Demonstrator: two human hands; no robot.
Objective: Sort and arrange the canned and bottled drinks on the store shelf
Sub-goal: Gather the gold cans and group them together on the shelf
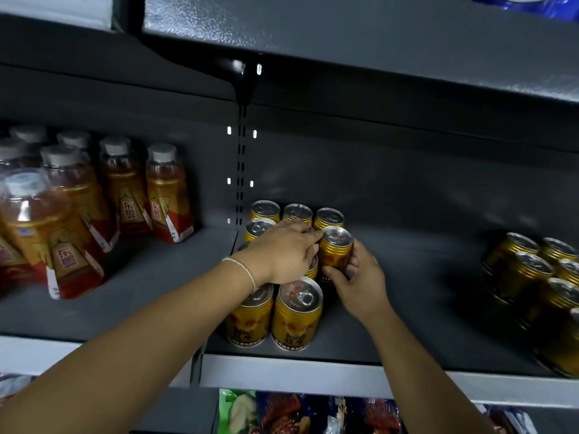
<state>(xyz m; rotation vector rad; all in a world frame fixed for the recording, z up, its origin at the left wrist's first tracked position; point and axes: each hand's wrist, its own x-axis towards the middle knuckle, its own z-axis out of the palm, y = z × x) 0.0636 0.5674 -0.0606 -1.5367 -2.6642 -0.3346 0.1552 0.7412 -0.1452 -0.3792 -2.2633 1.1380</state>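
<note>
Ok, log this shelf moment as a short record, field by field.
right hand: grips one gold can at the right side of the middle cluster
left hand: lies over the cluster's can tops, fingertips at the gold can's rim
bottles: grouped at the left
second can group: far right
shelf: dark grey, holds all three groups
below: snack packets
</note>
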